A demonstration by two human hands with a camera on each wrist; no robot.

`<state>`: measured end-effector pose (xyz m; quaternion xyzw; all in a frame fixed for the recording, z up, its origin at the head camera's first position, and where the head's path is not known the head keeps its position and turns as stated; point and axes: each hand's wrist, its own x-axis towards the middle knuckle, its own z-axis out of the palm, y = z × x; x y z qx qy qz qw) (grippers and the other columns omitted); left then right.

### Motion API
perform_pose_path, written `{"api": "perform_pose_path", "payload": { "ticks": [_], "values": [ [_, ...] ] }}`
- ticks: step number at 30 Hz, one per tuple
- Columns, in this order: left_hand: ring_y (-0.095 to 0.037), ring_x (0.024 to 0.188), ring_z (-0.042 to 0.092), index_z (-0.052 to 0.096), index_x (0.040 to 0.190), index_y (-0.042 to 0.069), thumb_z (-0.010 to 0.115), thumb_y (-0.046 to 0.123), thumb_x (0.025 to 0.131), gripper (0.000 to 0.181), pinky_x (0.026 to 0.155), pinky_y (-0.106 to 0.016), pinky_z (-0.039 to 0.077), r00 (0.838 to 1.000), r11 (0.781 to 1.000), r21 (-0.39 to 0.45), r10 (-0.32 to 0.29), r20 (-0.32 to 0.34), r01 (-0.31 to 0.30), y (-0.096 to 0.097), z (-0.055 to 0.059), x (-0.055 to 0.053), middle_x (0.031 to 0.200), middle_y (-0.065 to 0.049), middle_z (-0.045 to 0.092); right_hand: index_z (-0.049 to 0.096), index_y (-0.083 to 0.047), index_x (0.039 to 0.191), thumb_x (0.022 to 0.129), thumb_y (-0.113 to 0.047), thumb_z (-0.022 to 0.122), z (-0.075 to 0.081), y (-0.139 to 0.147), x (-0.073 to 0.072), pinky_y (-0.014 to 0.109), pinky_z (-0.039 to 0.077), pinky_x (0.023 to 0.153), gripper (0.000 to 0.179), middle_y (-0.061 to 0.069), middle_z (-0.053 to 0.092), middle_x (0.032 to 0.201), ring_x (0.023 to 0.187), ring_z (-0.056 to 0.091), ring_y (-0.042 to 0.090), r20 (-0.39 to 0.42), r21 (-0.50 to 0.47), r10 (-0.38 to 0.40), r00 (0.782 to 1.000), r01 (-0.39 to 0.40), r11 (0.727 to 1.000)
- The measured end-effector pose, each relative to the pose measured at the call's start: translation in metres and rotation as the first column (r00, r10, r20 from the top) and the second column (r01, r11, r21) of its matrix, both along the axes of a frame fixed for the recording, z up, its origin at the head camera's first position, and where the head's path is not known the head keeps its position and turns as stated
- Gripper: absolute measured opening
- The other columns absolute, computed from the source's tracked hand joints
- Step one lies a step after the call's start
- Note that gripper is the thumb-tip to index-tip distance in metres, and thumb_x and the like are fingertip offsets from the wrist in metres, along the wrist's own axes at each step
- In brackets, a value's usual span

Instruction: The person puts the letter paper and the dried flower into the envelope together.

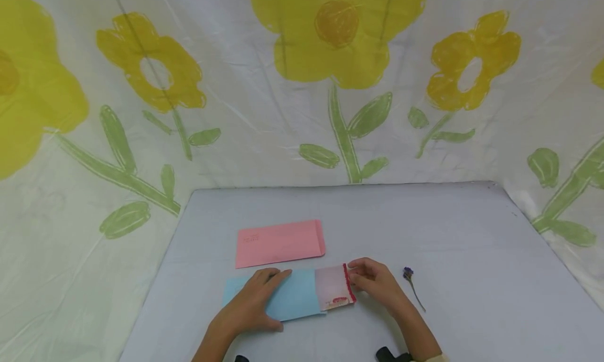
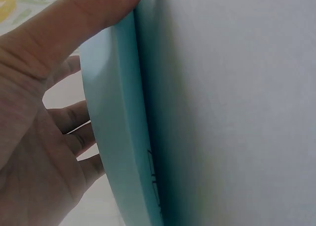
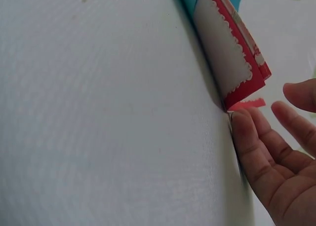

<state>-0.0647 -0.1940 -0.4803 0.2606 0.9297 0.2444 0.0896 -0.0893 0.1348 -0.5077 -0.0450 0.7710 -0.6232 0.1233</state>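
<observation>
The red-edged card (image 1: 332,286) sticks out of the right end of the blue envelope (image 1: 298,295). At that end, the right hand (image 1: 375,282) has its thumb well clear of its fingers, pinching nothing (whether a fingertip touches the card, I cannot tell). Pressure on one corner alone could skew the card and jam it, or crease its layered edge. The left hand (image 1: 252,303), thumb and fingers spread, grips the envelope across its long edges; squeezing harder could bow the paper and bind the card. Farther out, the pink envelope (image 1: 280,244) lies beyond, and a careless right forearm might snap the slender-stemmed flower (image 1: 408,274).
</observation>
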Motion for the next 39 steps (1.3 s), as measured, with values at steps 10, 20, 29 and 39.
{"api": "perform_pose_path", "payload": {
  "ticks": [10, 20, 29, 39],
  "values": [
    [-0.023, 0.127, 0.044, 0.043, 0.151, 0.017, 0.098, 0.035, 0.057, 0.110, 0.103, -0.048, 0.045, 1.000, 1.000, 0.021, -0.020, -0.002, 0.020, -0.001, -0.003, 0.001, 0.139, -0.004, 0.047, 0.064, 0.003, 0.118, 0.096, -0.010, 0.067, 0.001, -0.003, 0.002, 0.028, 0.058, 0.074, 0.026, 0.014, 0.067, 0.103, 0.087, 0.066, 0.025, -0.005, -0.001, 0.010, 1.000, -0.010, 1.000],
    [-0.022, 0.126, 0.045, 0.043, 0.151, 0.018, 0.098, 0.040, 0.056, 0.112, 0.104, -0.046, 0.045, 0.999, 0.999, 0.014, -0.039, -0.005, 0.039, -0.003, -0.007, -0.003, 0.138, -0.004, 0.047, 0.066, 0.001, 0.116, 0.093, -0.004, 0.067, 0.002, -0.008, 0.001, 0.027, 0.055, 0.066, 0.023, 0.010, 0.067, 0.099, 0.079, 0.062, 0.020, -0.053, 0.070, 0.010, 0.999, -0.006, 0.998],
    [-0.023, 0.128, 0.043, 0.043, 0.151, 0.016, 0.098, 0.041, 0.056, 0.113, 0.106, -0.048, 0.043, 0.999, 0.999, 0.015, -0.038, 0.002, 0.038, -0.004, -0.007, -0.004, 0.139, -0.004, 0.045, 0.068, -0.006, 0.114, 0.082, 0.010, 0.071, 0.000, -0.018, 0.003, 0.025, 0.052, 0.069, 0.035, 0.005, 0.061, 0.089, 0.081, 0.058, 0.020, -0.093, 0.137, -0.049, 0.994, 0.061, 0.989],
    [-0.023, 0.131, 0.041, 0.041, 0.153, 0.019, 0.098, 0.041, 0.056, 0.115, 0.107, -0.049, 0.042, 1.000, 1.000, 0.017, -0.025, 0.015, 0.025, -0.005, -0.009, -0.003, 0.142, -0.003, 0.044, 0.060, -0.007, 0.126, 0.086, 0.002, 0.072, 0.000, -0.015, 0.006, 0.030, 0.052, 0.062, 0.043, 0.003, 0.067, 0.081, 0.070, 0.060, 0.020, 0.029, 0.214, -0.060, 0.998, 0.052, 0.975]
  ]
}}
